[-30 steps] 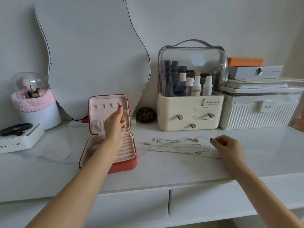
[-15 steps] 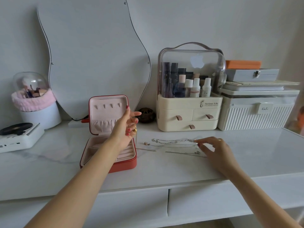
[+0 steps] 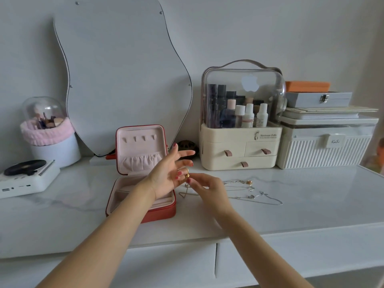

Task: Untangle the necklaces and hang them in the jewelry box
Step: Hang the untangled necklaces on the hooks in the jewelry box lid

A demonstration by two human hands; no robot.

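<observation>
1. Here, the red jewelry box [image 3: 145,169] stands open on the white marble bench [image 3: 291,215], its lid upright with four small hooks [image 3: 139,138] across the pink lining and a gathered pocket below them.
2. The left hand [image 3: 168,173] hovers just in front of the box's 3 o'clock edge, palm turned inward, fingers spread and mostly straight; a small gold pendant [image 3: 187,174] sits at its lower fingertips.
3. The right hand [image 3: 207,190] meets the left at that pendant, its thumb and forefinger curled in a pinch on the piece.
4. A thin gold chain [image 3: 184,194] dangles from the meeting point and loops onto the bench just at 3 o'clock of the box.
5. The remaining necklaces [image 3: 249,192] lie spread on the bench at 3 o'clock of the right hand, silver chains with a pearl-like bead at their far end; whether they are knotted together cannot be told.
6. At 12 o'clock of those necklaces stands a cream cosmetics organiser [image 3: 241,125] with a clear dome and bottles inside.
7. A wavy mirror [image 3: 120,69] leans against the wall behind the box, and a small white record player [image 3: 27,177] rests at the bench's 9 o'clock side.
</observation>
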